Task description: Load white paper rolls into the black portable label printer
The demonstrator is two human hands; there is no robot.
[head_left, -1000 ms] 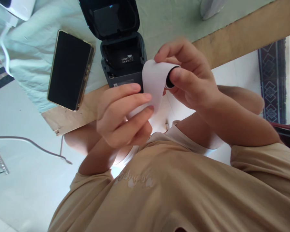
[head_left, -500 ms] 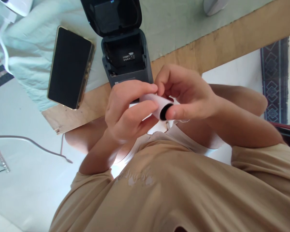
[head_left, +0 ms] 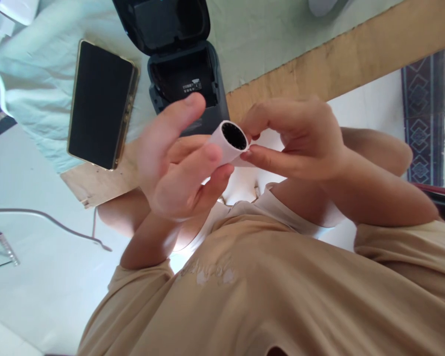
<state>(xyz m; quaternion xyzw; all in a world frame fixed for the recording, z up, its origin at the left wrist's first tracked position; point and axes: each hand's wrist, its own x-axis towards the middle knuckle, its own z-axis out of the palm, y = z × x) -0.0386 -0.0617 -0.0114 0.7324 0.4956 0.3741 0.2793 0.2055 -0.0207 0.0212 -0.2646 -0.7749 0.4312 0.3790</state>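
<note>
White paper roll with a dark core (head_left: 230, 141) sits mid-frame, cradled in the left hand (head_left: 178, 163) and pinched by the right hand (head_left: 296, 141). Above it, an open dark grey printer (head_left: 185, 74); upper left, a black phone (head_left: 100, 104).

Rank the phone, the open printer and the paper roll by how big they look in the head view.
1. Printer, lid open, partly cut off at the top.
2. Phone, close behind it, so that order is unsure.
3. Paper roll, smallest, though it is nearest the camera, between both hands.
</note>
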